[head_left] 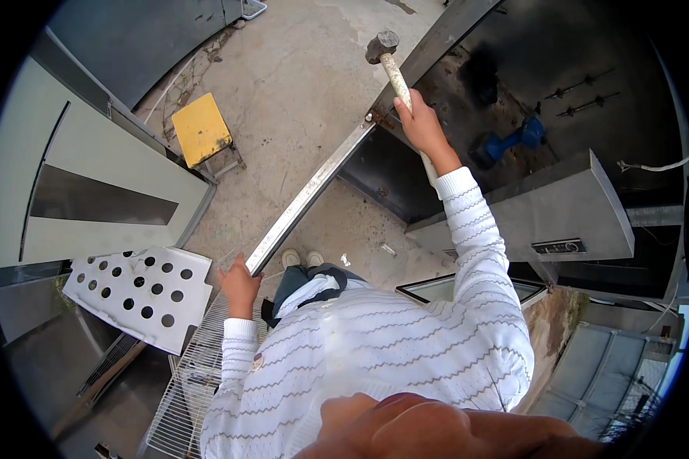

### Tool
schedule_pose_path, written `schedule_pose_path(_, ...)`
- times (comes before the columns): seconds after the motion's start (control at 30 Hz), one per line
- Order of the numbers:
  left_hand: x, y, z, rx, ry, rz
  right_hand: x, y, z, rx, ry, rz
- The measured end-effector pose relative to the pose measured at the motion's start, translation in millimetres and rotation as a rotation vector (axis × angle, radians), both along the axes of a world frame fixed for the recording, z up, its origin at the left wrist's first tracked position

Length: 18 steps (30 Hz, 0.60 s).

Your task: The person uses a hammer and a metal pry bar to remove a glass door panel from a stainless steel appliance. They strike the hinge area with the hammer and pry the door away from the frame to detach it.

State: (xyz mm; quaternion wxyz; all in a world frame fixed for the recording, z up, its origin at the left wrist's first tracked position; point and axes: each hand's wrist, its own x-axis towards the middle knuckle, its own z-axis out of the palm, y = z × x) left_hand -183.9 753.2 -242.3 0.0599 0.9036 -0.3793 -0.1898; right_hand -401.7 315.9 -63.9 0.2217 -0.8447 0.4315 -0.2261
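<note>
My right hand (425,130) is wrapped round the pale, worn handle of a hammer (395,76). Its blocky grey head is raised at the far side, above a metal frame edge. My left hand (240,287) grips the near end of a long, narrow metal bar (311,195). From there the bar slants away to the right and meets the rusty corner of a dark metal cabinet (375,164) just beyond my right wrist. The hammer head is apart from the bar. My right forearm hides part of the cabinet.
A yellow-topped stool (201,128) stands at the far left. Nearer are a white panel with round holes (138,287) and a wire rack (195,382). On the right, a blue dumbbell-shaped object (509,143) lies on the dark surface, beyond a grey metal panel (551,203).
</note>
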Motion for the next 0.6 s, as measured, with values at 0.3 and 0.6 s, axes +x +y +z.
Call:
schedule_pose_path(0.3, -17, -2, -2, -0.03, -0.016, 0.037, 0, -62, -20, 0.485, 0.169, 0.029)
schedule_pose_path(0.6, -50, 6, -5, 0.038, -0.045, 0.147, 21, -31, 43, -0.149, -0.139, 0.188)
